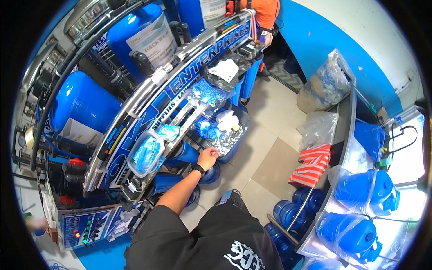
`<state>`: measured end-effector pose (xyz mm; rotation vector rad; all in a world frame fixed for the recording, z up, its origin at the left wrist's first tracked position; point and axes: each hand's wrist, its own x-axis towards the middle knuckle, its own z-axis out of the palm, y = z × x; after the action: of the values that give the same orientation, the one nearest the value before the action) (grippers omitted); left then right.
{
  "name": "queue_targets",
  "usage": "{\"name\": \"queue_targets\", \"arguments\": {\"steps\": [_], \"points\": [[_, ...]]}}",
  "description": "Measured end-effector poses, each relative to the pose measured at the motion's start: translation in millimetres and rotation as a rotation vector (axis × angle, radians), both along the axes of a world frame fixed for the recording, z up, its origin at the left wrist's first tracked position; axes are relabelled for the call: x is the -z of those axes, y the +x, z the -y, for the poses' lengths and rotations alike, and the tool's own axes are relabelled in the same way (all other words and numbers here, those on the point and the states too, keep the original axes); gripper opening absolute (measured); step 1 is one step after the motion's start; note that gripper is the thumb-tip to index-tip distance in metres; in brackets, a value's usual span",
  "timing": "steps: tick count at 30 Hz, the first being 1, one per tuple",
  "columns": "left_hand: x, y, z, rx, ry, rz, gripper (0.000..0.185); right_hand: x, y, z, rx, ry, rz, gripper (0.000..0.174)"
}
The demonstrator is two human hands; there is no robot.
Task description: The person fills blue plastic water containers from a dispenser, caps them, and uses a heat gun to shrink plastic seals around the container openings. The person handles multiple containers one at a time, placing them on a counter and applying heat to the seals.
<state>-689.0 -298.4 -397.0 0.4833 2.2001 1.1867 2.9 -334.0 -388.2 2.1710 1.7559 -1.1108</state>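
My left hand [208,158], with a black watch on the wrist, reaches out over the near edge of a blue bin [233,150] lined with a black plastic bag. Its fingers are curled; whether they hold something small cannot be told. In the bin lie crumpled white plastic [226,120] and blue-patterned clear packaging [206,126]. Left of the hand, a clear plastic tub [146,153] of blue packets stands on a narrow ledge, beside a light-blue packet [169,131]. More blue-patterned packaging [207,92] and a black bag [219,79] lie farther along the ledge. My right hand is out of view.
Blue filter tanks [84,104] and steel pipes line the left. Blue water jugs [290,212] stand low at the right, below a counter with plastic-wrapped blue containers [361,190]. A red-striped bag [310,165] and a filled clear sack [324,82] are at the right. A person in orange [266,13] is at the top.
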Motion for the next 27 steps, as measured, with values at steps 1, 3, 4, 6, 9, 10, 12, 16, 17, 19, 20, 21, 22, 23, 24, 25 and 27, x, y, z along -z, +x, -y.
{"name": "queue_targets", "arguments": {"steps": [1, 3, 4, 6, 9, 10, 12, 16, 17, 19, 20, 21, 22, 23, 24, 25, 27], "points": [[-4, 2, 3, 0.013, -0.006, -0.037, 0.023, -1, -5, -7, -0.013, -0.001, 0.001, 0.032], [-12, 6, 9, 0.023, -0.021, -0.044, 0.024, -1, -13, -20, -0.035, -0.002, -0.002, 0.033], [-15, 7, 12, 0.016, -0.046, -0.054, 0.024, 0, -16, -25, -0.048, -0.002, 0.003, 0.033], [-21, 8, 16, -0.023, -0.014, 0.001, 0.023, -1, -20, -34, -0.071, -0.003, 0.002, 0.033], [-27, 9, 15, -0.053, 0.072, 0.024, 0.025, -3, -24, -44, -0.094, -0.001, -0.001, 0.033], [-30, 10, 13, -0.062, 0.090, 0.040, 0.027, -2, -27, -46, -0.096, -0.009, 0.007, 0.033], [-35, 11, 6, -0.037, 0.155, 0.013, 0.028, -2, -30, -49, -0.105, -0.013, 0.009, 0.033], [-39, 12, -9, -0.004, 0.162, 0.028, 0.029, -1, -35, -53, -0.119, -0.020, 0.009, 0.033], [-38, 12, -12, -0.004, 0.173, 0.036, 0.028, 0, -35, -54, -0.120, -0.020, 0.008, 0.033], [-34, 15, -13, 0.018, 0.147, 0.026, 0.028, 1, -37, -55, -0.124, -0.023, 0.007, 0.033], [-32, 17, -13, 0.020, 0.124, 0.055, 0.028, 1, -38, -55, -0.124, -0.026, 0.007, 0.033], [-30, 20, -12, 0.041, 0.133, 0.047, 0.027, 2, -39, -56, -0.127, -0.028, 0.007, 0.033], [-28, 24, -11, 0.048, 0.127, 0.060, 0.027, 2, -40, -56, -0.134, -0.032, 0.006, 0.033], [-28, 27, -9, 0.043, 0.093, 0.100, 0.027, 3, -41, -57, -0.144, -0.037, 0.004, 0.033], [-28, 30, -7, 0.058, 0.071, 0.074, 0.029, 3, -42, -57, -0.154, -0.043, 0.004, 0.033], [-29, 34, -6, 0.063, 0.061, 0.088, 0.030, 3, -42, -58, -0.162, -0.046, 0.004, 0.033], [-31, 38, -5, 0.085, 0.047, 0.108, 0.030, 4, -43, -60, -0.175, -0.047, 0.007, 0.033]]}}
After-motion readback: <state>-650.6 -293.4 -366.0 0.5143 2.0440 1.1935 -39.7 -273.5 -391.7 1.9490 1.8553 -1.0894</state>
